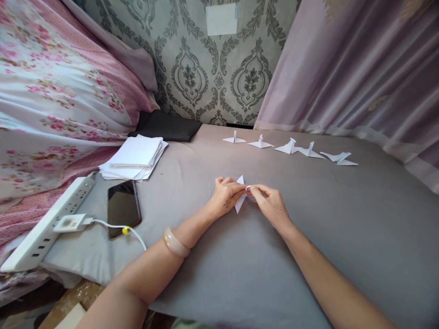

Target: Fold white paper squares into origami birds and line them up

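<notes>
Both hands are on one small white folded paper crane above the middle of the grey cloth. My left hand is closed over its body, with one pointed wing sticking up behind the fingers and another pointing down toward me. With thumb and finger, my right hand pinches a narrow tip of the crane on its right side. The fingers hide most of the crane's middle. Farther back stands a row of several finished-looking white paper cranes, among them one at the left end and one at the right end.
A stack of white paper lies at the left, in front of a black folded item. Nearer are a phone and a white power strip with a charger and cable. Curtains hang on both sides.
</notes>
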